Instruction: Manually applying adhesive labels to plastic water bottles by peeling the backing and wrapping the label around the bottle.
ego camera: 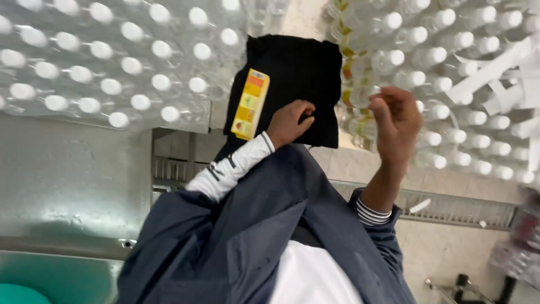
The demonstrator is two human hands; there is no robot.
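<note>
a black cloth (298, 79) lies flat and square between two fields of white-capped bottles; a yellow-orange label strip (251, 103) rests slanted along its left edge; one small clear bottle (363, 95) is raised beside its right edge

Just left of your left hand (289, 121) lies a long rectangular yellow-and-orange label strip (251, 104) on black cloth. Beside your right hand (396, 126), clear bottles carry yellow-orange labels (347, 59); loose white paper strips (495, 73) lie farther right.

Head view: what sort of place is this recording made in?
Probably a bottling or packing line. Rows of clear white-capped bottles cover both sides, a steel bench runs below them, and loose paper strips lie on the bottles at right.
</note>
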